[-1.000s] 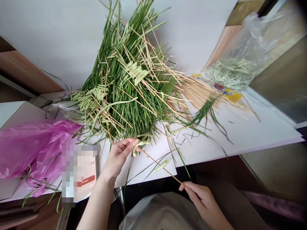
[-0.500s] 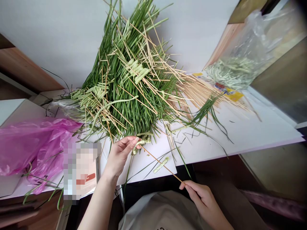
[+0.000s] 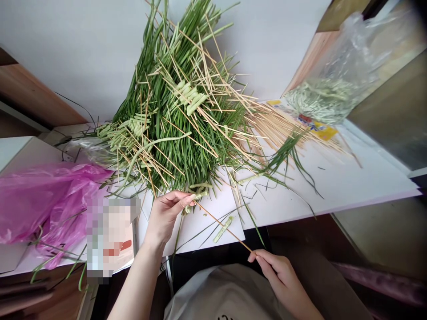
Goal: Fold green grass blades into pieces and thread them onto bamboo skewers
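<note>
Our left hand (image 3: pixel 164 218) pinches a pale green plaited grass strip (image 3: pixel 197 195) above a white board (image 3: pixel 193 233); our right hand (image 3: pixel 279 272) grips a thin wooden skewer (image 3: pixel 236 238) between fingertips, its far end reaching the strip

Here's the left hand (image 3: pixel 165 218) pinching a pale green woven leaf strip (image 3: pixel 199 194) at the near edge of a big heap of green leaves (image 3: pixel 176 146) stuck through with bamboo skewers! The right hand (image 3: pixel 279 275) grips a thin bamboo skewer (image 3: pixel 236 239) by its end, the far tip right at that strip. A loose pale strip (image 3: pixel 218 236) lies beneath it on the white board (image 3: pixel 320 191), with a pink plastic bag (image 3: pixel 46 200) off to the left.
</note>
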`<state>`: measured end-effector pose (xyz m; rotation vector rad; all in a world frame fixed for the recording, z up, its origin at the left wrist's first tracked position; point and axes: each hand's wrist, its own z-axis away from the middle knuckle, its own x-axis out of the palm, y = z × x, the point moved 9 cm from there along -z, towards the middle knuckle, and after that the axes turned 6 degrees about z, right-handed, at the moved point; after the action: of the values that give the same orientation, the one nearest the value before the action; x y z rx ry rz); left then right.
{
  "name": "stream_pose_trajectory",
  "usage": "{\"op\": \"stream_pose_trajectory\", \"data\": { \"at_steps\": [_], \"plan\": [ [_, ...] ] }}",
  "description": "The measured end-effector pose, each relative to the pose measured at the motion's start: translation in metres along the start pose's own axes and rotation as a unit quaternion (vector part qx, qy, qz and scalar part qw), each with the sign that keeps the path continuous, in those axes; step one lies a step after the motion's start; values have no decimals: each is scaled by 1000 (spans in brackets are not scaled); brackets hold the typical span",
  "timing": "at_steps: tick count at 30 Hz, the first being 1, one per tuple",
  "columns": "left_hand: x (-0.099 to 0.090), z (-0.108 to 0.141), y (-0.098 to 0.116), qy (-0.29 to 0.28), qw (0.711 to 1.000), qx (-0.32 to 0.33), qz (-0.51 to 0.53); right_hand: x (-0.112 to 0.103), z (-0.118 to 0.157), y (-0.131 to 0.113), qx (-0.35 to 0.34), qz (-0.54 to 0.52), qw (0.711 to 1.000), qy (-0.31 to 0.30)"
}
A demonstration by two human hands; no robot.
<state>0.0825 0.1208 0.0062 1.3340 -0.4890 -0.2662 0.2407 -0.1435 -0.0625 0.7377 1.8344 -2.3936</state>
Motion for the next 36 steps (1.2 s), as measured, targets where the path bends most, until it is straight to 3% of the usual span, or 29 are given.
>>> {"op": "stream_pose_trajectory", "data": {
  "at_steps": [12,21,24,27,29,33,34,36],
  "plan": [
    [11,4,-3,-10,1000,-16,-5,5,2,10,3,2,1000,-14],
    [58,24,-26,-98,993,-43,-41,-1,3,3,-15,16,999,32],
    [67,27,-20,-142,985,-17,-98,-5,5,6,-5,-2,999,51],
    [63,22,-2,-186,961,48,-197,-8,7,14,8,-14,998,53],
    [49,12,14,-157,936,107,-296,-9,8,19,13,-19,998,51],
    [32,-7,36,-61,831,215,-509,-12,8,24,12,-22,997,66],
    [35,-11,35,-63,810,225,-539,-13,8,23,9,-20,997,70],
    [43,-18,28,-86,794,218,-561,-13,7,19,2,-12,997,72]
  ]
}}
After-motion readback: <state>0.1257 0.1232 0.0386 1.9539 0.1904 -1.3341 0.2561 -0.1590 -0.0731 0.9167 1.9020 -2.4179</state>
